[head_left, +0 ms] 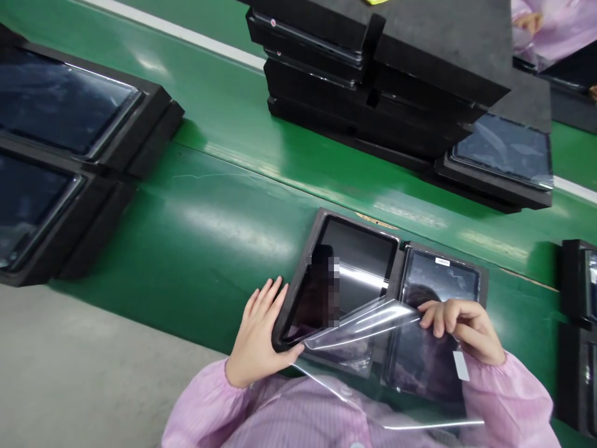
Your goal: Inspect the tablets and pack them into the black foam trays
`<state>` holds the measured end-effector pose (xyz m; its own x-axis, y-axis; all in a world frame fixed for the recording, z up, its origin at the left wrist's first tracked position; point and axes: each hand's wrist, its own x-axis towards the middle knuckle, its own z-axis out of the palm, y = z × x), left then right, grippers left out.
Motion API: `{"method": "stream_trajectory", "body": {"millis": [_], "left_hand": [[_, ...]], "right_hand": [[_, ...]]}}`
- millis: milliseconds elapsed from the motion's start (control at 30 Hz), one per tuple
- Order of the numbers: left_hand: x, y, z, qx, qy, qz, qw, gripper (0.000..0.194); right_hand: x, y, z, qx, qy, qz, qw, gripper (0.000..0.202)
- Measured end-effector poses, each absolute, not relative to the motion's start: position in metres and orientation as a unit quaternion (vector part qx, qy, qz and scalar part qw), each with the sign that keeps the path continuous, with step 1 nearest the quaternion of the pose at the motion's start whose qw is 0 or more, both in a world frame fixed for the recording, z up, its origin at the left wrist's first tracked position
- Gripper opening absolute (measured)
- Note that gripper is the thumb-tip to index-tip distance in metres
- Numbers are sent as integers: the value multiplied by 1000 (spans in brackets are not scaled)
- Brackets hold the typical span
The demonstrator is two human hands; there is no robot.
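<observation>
A black foam tray holds two tablets side by side in front of me. Over the left tablet (359, 242), a clear protective film (359, 326) is lifted at a slant, its loose part hanging toward my body. My right hand (461, 326) pinches the film's edge above the right tablet (441, 292), which has a small white label near its top. A white tab (461, 365) hangs from the film below that hand. My left hand (263, 336) lies with fingers stretched against the left side of the tray (293, 292), thumb at its lower corner.
Stacked black foam trays (443, 56) with tablets stand across the green table (209, 230). More tablets in trays (60, 106) lie at the left, others (578, 348) at the right edge. A co-worker's pink sleeve (564, 28) shows at top right.
</observation>
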<state>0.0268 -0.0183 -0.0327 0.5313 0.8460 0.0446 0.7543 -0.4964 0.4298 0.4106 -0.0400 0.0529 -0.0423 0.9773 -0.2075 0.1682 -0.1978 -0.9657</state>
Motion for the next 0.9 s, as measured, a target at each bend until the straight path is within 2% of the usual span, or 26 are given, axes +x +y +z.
{"method": "stream_trajectory", "body": {"millis": [167,367,567,900], "left_hand": [[27,-18,-34,861,461,146,157,99],[26,-18,-35,864,458,160,133,93],[24,-17,-37,857,468,156,146,92],[25,-15,-44,858,458,181,145,87]], "right_hand": [[408,-40,52,-584,-494,517,385,43],[401,-46,47,-589,-500,480,415,34],[394,-49,43,-579,-508,458,443,25],[394,-51,41,-569,-520,451,450,22]]}}
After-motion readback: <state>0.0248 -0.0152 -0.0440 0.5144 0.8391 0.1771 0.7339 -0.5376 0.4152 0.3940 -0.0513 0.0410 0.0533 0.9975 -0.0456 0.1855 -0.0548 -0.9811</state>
